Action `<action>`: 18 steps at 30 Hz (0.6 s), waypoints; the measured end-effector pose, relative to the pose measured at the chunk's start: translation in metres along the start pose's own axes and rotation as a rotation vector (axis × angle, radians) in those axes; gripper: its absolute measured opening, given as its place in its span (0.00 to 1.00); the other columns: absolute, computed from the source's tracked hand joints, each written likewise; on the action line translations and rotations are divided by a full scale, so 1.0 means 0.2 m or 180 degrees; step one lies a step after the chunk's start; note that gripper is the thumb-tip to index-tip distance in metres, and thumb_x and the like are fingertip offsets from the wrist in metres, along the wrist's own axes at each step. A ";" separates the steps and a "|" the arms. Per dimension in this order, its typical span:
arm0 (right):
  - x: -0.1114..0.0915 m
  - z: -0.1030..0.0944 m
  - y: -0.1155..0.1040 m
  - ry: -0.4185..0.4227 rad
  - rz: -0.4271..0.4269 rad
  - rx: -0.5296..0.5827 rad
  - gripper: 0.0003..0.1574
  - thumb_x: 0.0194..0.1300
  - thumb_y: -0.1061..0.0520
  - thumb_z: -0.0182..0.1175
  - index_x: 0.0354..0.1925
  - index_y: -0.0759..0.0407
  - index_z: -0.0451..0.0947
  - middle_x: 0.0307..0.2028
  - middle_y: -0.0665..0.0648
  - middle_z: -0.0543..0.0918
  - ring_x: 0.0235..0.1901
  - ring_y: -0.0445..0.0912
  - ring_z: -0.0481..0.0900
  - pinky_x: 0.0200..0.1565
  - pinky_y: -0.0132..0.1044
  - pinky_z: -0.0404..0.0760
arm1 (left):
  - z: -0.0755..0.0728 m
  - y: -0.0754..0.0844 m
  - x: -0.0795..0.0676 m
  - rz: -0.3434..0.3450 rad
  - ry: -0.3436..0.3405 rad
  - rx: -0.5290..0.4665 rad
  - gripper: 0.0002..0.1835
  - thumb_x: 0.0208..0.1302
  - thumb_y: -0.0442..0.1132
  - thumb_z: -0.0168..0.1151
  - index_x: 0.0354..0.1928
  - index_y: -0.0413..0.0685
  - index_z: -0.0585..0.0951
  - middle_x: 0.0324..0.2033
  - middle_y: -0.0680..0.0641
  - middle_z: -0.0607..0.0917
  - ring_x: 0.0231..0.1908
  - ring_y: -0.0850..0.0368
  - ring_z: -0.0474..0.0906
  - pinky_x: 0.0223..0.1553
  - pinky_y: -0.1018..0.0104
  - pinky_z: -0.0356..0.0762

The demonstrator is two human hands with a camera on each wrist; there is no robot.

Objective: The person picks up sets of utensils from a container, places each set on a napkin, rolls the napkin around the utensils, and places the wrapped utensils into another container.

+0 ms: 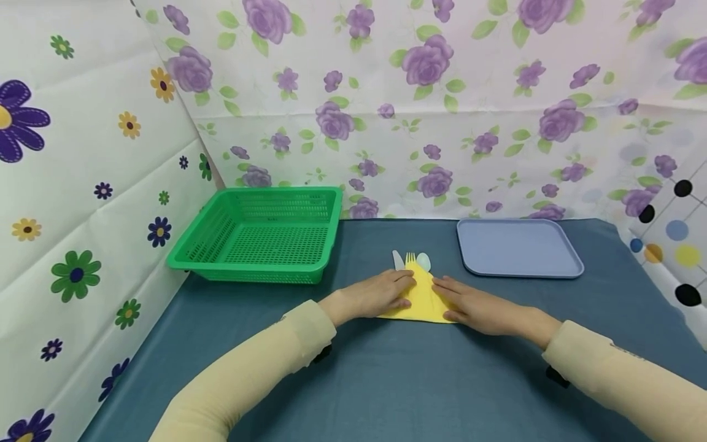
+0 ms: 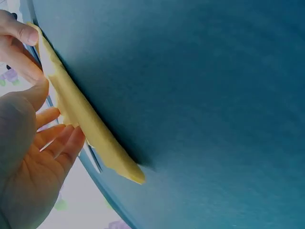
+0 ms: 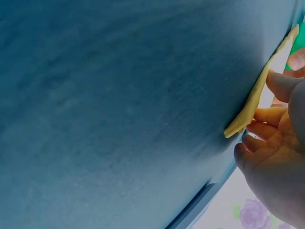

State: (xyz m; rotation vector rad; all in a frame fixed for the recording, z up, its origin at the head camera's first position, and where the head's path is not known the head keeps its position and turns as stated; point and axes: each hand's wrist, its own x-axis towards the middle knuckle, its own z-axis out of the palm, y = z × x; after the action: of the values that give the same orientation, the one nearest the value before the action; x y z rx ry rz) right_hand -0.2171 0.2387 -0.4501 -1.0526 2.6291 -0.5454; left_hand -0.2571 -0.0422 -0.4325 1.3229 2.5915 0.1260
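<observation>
A folded yellow cloth napkin (image 1: 424,301) lies on the blue table. From its far edge stick out the ends of a knife (image 1: 398,260), a yellow fork (image 1: 410,258) and a pale spoon (image 1: 423,261); their lower parts are hidden by the cloth. My left hand (image 1: 381,293) rests on the napkin's left side with fairly straight fingers. On the right side my right hand (image 1: 480,305) touches the cloth, fingers extended. In the left wrist view the napkin (image 2: 90,121) forms a low, flat wedge under the fingertips.
At the back left stands a green perforated basket (image 1: 248,270). A light blue tray (image 1: 519,248) lies at the back right. Flowered sheets (image 1: 386,141) hang behind the table (image 1: 397,380) and along its left side.
</observation>
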 end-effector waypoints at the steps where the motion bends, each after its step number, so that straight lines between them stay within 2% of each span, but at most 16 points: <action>1: -0.01 0.00 0.01 0.0004 0.0002 -0.0001 0.42 0.82 0.49 0.54 0.81 0.65 0.53 0.82 0.63 0.52 0.80 0.64 0.48 0.73 0.64 0.60 | -0.01 0.00 0.01 -0.0007 -0.0023 0.0015 0.32 0.83 0.53 0.49 0.79 0.44 0.63 0.80 0.45 0.60 0.77 0.49 0.59 0.76 0.61 0.59; 4: -0.02 0.00 0.01 0.0064 -0.0054 -0.0133 0.41 0.82 0.48 0.54 0.81 0.65 0.55 0.80 0.65 0.55 0.79 0.65 0.52 0.72 0.63 0.63 | -0.02 0.01 0.03 -0.0019 -0.0134 0.0025 0.34 0.83 0.53 0.50 0.81 0.46 0.60 0.81 0.46 0.56 0.77 0.49 0.58 0.76 0.61 0.60; 6: -0.03 0.00 0.00 0.0208 -0.0147 -0.0354 0.38 0.81 0.50 0.57 0.78 0.66 0.61 0.77 0.68 0.63 0.75 0.65 0.62 0.69 0.62 0.69 | -0.03 0.01 0.04 -0.0016 -0.0191 0.0002 0.34 0.82 0.54 0.50 0.82 0.49 0.60 0.82 0.46 0.55 0.77 0.48 0.57 0.75 0.60 0.61; 8: -0.05 -0.01 -0.02 0.0415 -0.0214 -0.0602 0.33 0.78 0.52 0.62 0.73 0.66 0.70 0.69 0.67 0.73 0.66 0.62 0.74 0.62 0.59 0.77 | -0.03 0.01 0.04 -0.0018 -0.0217 -0.0031 0.34 0.82 0.54 0.50 0.82 0.52 0.60 0.82 0.46 0.55 0.77 0.48 0.57 0.75 0.60 0.61; 10: -0.06 -0.01 -0.03 0.0619 -0.0251 -0.0810 0.27 0.73 0.54 0.68 0.65 0.64 0.78 0.57 0.62 0.80 0.52 0.55 0.79 0.51 0.51 0.82 | -0.04 0.01 0.04 -0.0045 -0.0234 -0.0081 0.33 0.82 0.55 0.50 0.82 0.54 0.60 0.82 0.45 0.55 0.77 0.48 0.56 0.75 0.59 0.61; 13: -0.07 -0.02 -0.05 0.0759 -0.0156 -0.0896 0.23 0.68 0.54 0.72 0.58 0.60 0.83 0.45 0.54 0.80 0.39 0.46 0.72 0.40 0.41 0.76 | -0.04 0.02 0.04 -0.0099 -0.0252 -0.0106 0.34 0.81 0.57 0.50 0.82 0.56 0.59 0.82 0.46 0.54 0.77 0.48 0.55 0.75 0.58 0.61; 15: -0.08 -0.03 -0.06 0.0757 -0.0058 -0.0881 0.23 0.67 0.54 0.73 0.57 0.60 0.84 0.41 0.52 0.78 0.36 0.44 0.68 0.37 0.39 0.71 | -0.04 0.02 0.04 -0.0122 -0.0258 -0.0104 0.35 0.81 0.57 0.51 0.83 0.57 0.59 0.82 0.46 0.54 0.78 0.48 0.55 0.75 0.57 0.61; 18: -0.08 -0.03 -0.06 0.0710 0.0114 -0.0800 0.25 0.67 0.54 0.73 0.59 0.62 0.83 0.40 0.53 0.78 0.36 0.44 0.68 0.38 0.39 0.70 | -0.04 0.02 0.03 -0.0111 -0.0260 -0.0075 0.35 0.80 0.57 0.51 0.83 0.59 0.58 0.82 0.46 0.54 0.78 0.46 0.55 0.75 0.56 0.62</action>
State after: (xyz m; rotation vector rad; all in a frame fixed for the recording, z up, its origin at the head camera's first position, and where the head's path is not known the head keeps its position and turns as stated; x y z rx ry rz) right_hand -0.2000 0.2427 -0.4380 -1.0662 2.9682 -0.3481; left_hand -0.2591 -0.0338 -0.4259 1.2476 2.5357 0.0942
